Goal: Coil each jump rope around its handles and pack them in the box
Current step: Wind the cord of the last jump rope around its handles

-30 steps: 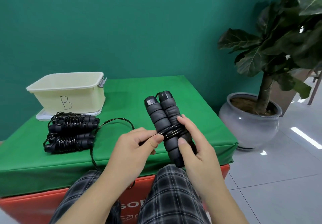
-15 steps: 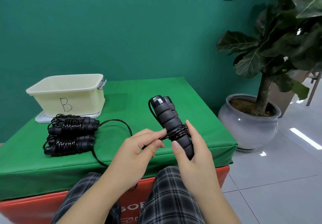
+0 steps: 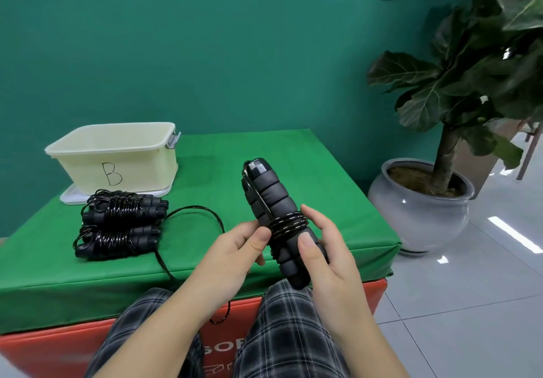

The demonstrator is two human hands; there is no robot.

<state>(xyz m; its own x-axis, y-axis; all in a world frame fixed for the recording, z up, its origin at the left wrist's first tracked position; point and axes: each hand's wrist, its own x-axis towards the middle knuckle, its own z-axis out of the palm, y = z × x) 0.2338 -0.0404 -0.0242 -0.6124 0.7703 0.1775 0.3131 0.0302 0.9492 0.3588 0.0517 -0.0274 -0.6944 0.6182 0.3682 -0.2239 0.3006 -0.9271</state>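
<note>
Handles (image 3: 277,216) at frame centre above the tabletop (image 3: 308,172), long axis tilted up-left, gripped low by right hand (image 3: 326,257); left hand (image 3: 235,248) fingers pinching rope (image 3: 289,225) just left, nearer for winding.

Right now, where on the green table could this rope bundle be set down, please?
Bare cloth lies right of the box, beyond the handles. The left is crowded: two coiled ropes before the box, loose cord looping beside them.

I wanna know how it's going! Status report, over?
Right hand grips handles. Left hand pinches rope, few turns wound. Box open, unblocked.
</note>
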